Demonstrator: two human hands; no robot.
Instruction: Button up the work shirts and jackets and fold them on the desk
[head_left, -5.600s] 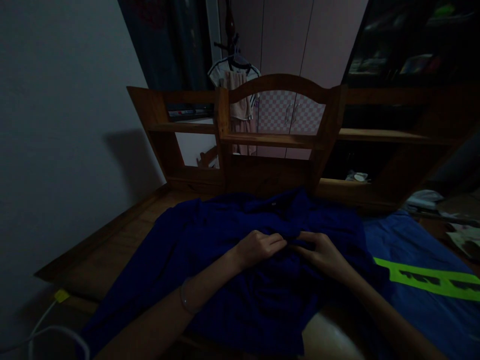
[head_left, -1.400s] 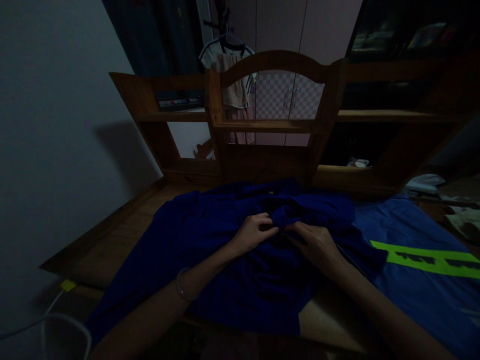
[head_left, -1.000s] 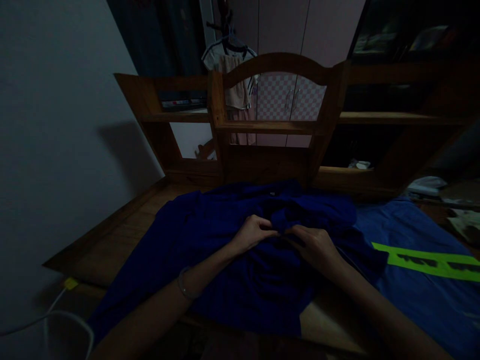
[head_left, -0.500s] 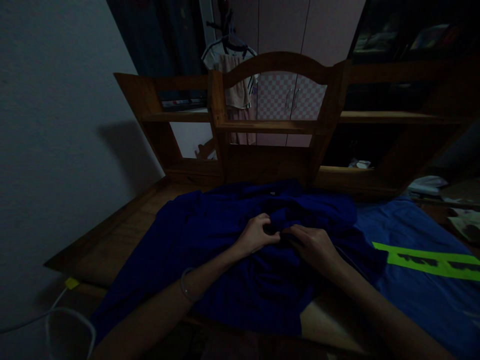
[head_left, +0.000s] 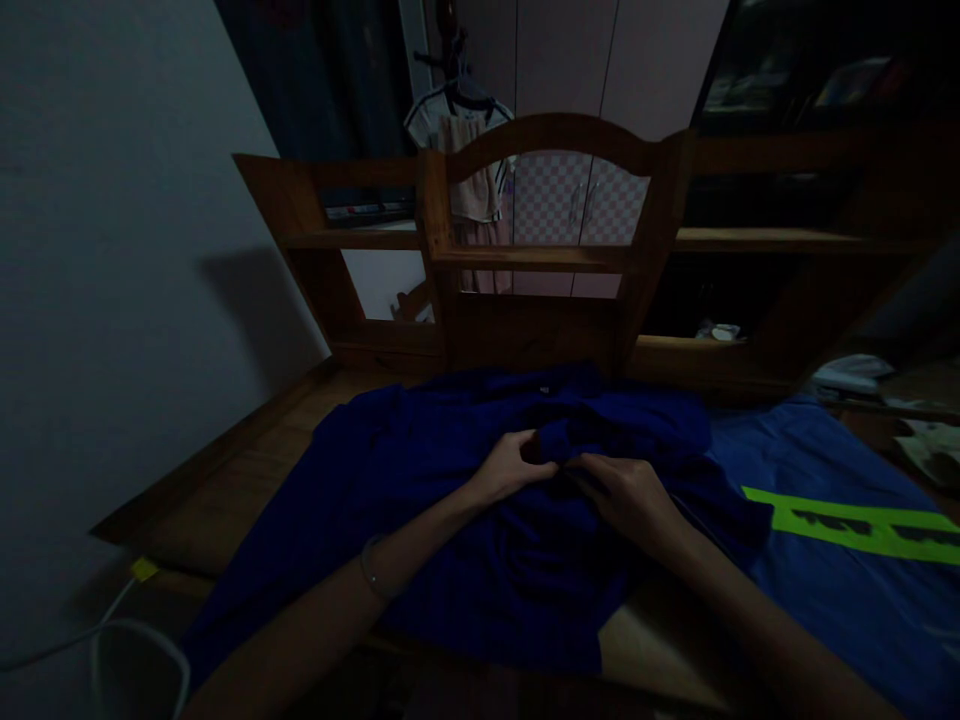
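A dark blue garment lies spread over a wooden surface in dim light. My left hand rests on its middle with fingers curled, pinching a fold of the cloth. My right hand lies just to the right, fingertips meeting the left hand's at the same fold and gripping the fabric. A thin bracelet circles my left wrist.
A wooden headboard with shelves stands right behind the garment. A lighter blue cloth with a bright green strip lies at the right. Clothes hang on a hanger beyond. A white cable loops at bottom left beside a wall.
Both hands have stayed at the same fold near the garment's middle, with small finger shifts. The camera view has drifted slightly.
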